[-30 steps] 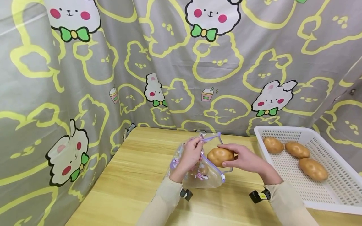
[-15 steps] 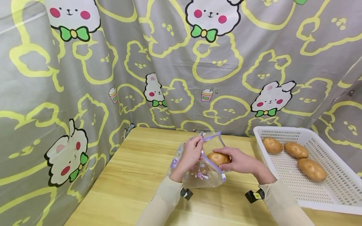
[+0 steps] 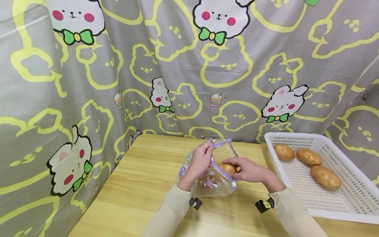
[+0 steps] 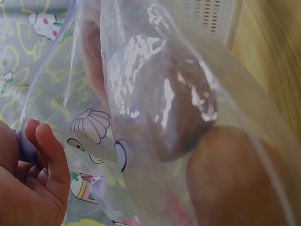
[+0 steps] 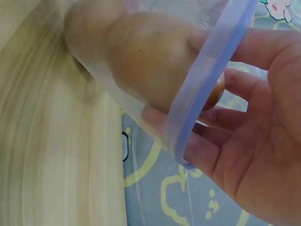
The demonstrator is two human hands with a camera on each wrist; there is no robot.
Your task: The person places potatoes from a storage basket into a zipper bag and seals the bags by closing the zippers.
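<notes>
A clear zip bag [image 3: 219, 190] with a purple edge and printed figures stands on the table, its mouth turned to the right. My left hand [image 3: 202, 160] pinches the bag's edge. My right hand [image 3: 251, 169] reaches into the mouth, fingers and thumb around a potato [image 3: 228, 168]. The right wrist view shows that potato [image 5: 150, 59] mostly inside, touching or very near another potato [image 5: 89, 26] deeper in the bag. Through the plastic in the left wrist view, a potato [image 4: 230, 176] sits low in the bag. Print and glare hide the bag's other contents.
A white perforated basket [image 3: 349, 215] stands at the right, with three potatoes [image 3: 325, 177] in it. The wooden table [image 3: 127, 184] reaches back to a grey patterned curtain [image 3: 183, 65], which also hangs along the left side.
My right hand has moved left and slightly down, taking the potato from the bag's mouth further inside. The left hand keeps its hold on the edge in the same place.
</notes>
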